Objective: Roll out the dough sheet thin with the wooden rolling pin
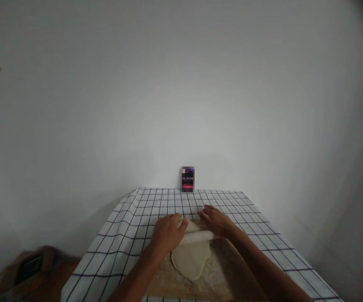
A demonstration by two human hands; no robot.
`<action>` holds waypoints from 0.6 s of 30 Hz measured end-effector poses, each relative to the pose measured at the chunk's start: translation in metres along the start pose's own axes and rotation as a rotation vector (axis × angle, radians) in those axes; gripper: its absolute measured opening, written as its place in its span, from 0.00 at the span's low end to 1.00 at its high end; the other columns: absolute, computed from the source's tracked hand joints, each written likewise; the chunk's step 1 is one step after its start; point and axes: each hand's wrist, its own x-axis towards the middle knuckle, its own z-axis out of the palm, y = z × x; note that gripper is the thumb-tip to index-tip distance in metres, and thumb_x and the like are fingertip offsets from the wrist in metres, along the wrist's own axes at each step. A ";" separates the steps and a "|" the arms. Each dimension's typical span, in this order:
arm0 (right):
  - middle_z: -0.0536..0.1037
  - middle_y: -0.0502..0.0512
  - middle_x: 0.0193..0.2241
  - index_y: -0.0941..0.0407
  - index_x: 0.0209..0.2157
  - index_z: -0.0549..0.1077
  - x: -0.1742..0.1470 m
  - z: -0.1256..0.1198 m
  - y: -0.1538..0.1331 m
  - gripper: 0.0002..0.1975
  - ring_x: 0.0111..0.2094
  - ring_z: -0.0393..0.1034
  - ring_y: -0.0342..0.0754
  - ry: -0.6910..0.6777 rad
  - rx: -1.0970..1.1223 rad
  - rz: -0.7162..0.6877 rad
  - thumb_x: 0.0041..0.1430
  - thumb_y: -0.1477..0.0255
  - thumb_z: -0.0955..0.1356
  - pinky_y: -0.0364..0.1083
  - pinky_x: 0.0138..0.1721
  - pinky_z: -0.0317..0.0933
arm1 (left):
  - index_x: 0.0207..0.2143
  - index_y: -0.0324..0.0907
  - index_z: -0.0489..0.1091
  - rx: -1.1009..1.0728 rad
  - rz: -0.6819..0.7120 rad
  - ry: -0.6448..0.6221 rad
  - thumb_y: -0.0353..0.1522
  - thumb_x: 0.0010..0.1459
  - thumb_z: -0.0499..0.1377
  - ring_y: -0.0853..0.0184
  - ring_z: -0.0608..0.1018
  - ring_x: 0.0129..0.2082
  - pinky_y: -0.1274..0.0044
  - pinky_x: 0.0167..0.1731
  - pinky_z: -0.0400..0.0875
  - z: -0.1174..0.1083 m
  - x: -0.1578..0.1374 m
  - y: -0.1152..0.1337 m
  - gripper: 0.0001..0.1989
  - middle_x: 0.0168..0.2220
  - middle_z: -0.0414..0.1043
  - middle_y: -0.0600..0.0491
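Note:
A pale rolling pin (pixel 199 237) lies crosswise over a flat sheet of dough (pixel 191 261). My left hand (pixel 168 230) is closed over the pin's left end, its fingers bent forward and the thumb pointing right. Over the right end rests my right hand (pixel 216 221), fingers curving forward past the pin; the palm hides that end. Beneath the dough is a floured wooden board (pixel 164 282). Part of the dough shows beyond the pin, between the hands, and a wider rounded part lies on the near side.
A white checked cloth (pixel 118 239) covers the table. At its far edge a phone-like rectangle with a blurred screen (pixel 187 179) stands against the white wall (pixel 187 105). A brown box-like object (pixel 27 268) sits low at the left.

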 end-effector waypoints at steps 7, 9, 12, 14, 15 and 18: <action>0.80 0.64 0.51 0.56 0.48 0.79 0.010 0.004 0.002 0.26 0.59 0.70 0.55 0.012 -0.027 -0.047 0.74 0.57 0.55 0.53 0.60 0.61 | 0.57 0.41 0.74 -0.008 -0.104 0.008 0.44 0.71 0.50 0.55 0.80 0.51 0.67 0.54 0.70 0.000 0.001 0.001 0.23 0.50 0.81 0.45; 0.78 0.65 0.55 0.55 0.50 0.79 0.001 0.004 0.002 0.25 0.61 0.69 0.58 0.024 -0.038 -0.022 0.74 0.58 0.56 0.56 0.59 0.63 | 0.63 0.39 0.68 -0.001 -0.078 0.037 0.44 0.70 0.51 0.55 0.79 0.54 0.66 0.57 0.68 0.001 -0.007 0.002 0.27 0.53 0.79 0.44; 0.76 0.61 0.59 0.52 0.53 0.78 -0.027 0.009 0.002 0.24 0.65 0.65 0.59 0.054 -0.063 -0.026 0.74 0.59 0.56 0.60 0.62 0.62 | 0.67 0.39 0.64 0.028 -0.014 0.083 0.45 0.69 0.52 0.52 0.76 0.58 0.63 0.61 0.66 0.008 -0.027 0.005 0.29 0.58 0.76 0.43; 0.75 0.58 0.61 0.51 0.57 0.76 -0.053 0.014 0.002 0.23 0.67 0.62 0.58 0.117 -0.103 -0.094 0.74 0.62 0.55 0.61 0.65 0.59 | 0.67 0.43 0.64 0.052 0.050 0.117 0.45 0.70 0.51 0.51 0.74 0.61 0.59 0.63 0.66 0.017 -0.044 0.005 0.29 0.61 0.74 0.45; 0.74 0.58 0.62 0.50 0.59 0.75 -0.067 0.017 0.001 0.23 0.67 0.62 0.58 0.163 -0.123 -0.112 0.75 0.61 0.56 0.62 0.66 0.58 | 0.68 0.44 0.63 0.066 0.096 0.146 0.45 0.70 0.50 0.50 0.72 0.62 0.57 0.63 0.65 0.022 -0.052 0.003 0.29 0.63 0.72 0.45; 0.71 0.57 0.64 0.50 0.61 0.74 -0.105 0.025 -0.004 0.23 0.67 0.62 0.59 0.275 -0.185 -0.116 0.74 0.60 0.57 0.61 0.65 0.62 | 0.68 0.49 0.63 0.120 0.259 0.250 0.47 0.70 0.51 0.49 0.70 0.65 0.53 0.62 0.68 0.041 -0.072 -0.003 0.29 0.66 0.68 0.49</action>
